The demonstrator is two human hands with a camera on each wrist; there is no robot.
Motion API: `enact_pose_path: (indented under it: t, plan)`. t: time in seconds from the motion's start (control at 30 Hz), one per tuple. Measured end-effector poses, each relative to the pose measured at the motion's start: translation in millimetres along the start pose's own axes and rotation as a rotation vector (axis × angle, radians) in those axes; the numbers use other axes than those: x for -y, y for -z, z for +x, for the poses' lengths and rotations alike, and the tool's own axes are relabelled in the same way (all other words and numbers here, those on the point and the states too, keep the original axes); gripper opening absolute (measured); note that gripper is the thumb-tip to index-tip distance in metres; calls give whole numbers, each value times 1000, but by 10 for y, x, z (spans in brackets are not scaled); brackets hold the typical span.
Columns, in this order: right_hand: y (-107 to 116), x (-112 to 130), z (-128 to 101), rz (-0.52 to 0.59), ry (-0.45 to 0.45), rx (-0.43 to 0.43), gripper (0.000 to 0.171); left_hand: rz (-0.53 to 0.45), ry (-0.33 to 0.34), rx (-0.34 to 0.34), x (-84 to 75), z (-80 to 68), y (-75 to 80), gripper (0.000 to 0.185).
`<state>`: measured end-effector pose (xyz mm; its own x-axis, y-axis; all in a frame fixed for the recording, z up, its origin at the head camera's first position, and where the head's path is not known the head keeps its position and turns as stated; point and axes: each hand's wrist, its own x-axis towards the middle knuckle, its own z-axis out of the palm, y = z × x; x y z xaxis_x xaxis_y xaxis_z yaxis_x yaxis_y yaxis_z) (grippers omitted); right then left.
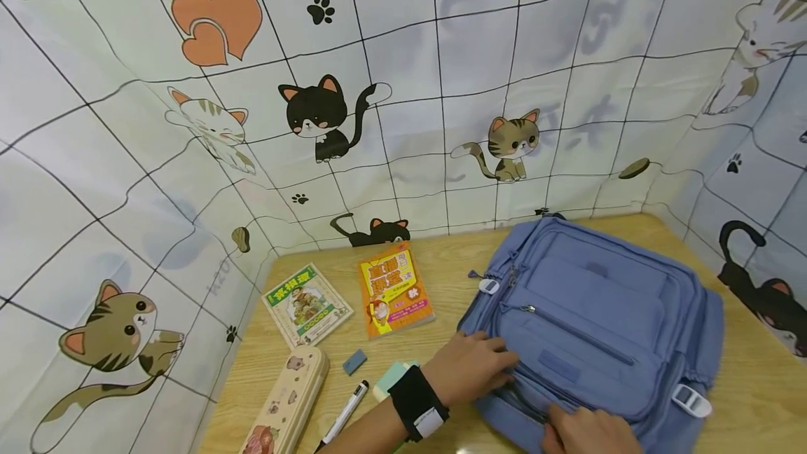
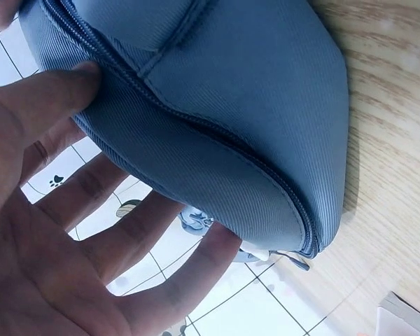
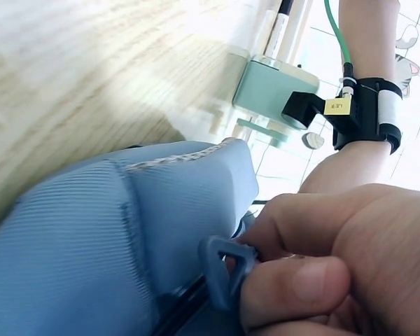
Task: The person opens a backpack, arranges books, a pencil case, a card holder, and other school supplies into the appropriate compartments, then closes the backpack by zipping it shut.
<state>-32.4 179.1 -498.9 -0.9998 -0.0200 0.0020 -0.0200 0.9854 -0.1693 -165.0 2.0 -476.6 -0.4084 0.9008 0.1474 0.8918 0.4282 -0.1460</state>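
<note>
The right hand [image 1: 592, 429] pinches a blue triangular zipper pull [image 3: 213, 273]; the left hand [image 1: 469, 370] holds an edge of the blue fabric backpack [image 1: 599, 279] on the wood-grain counter [image 1: 747, 384]. An orange paper book [image 1: 394, 291] and a cream-green booklet [image 1: 307, 305] bear Chinese titles; the cream oblong pencil case [image 1: 286, 401] is closed.
</note>
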Motion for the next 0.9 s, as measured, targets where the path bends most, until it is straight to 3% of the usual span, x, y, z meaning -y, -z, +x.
enact_pose_path:
  t: [0.33, 0.6, 0.9]
  plan:
    - [-64, -209, -115, -4, -80, 124, 32, -26, 5, 26, 3, -3, -24, 16]
    - [-74, -310, -215, -19, -116, 121, 31, -47, -3, 14, -2, -10, -50, 13]
    - [-68, -492, -333, 31, -187, 177, 31, -100, -12, 26, -16, 12, -49, 9]
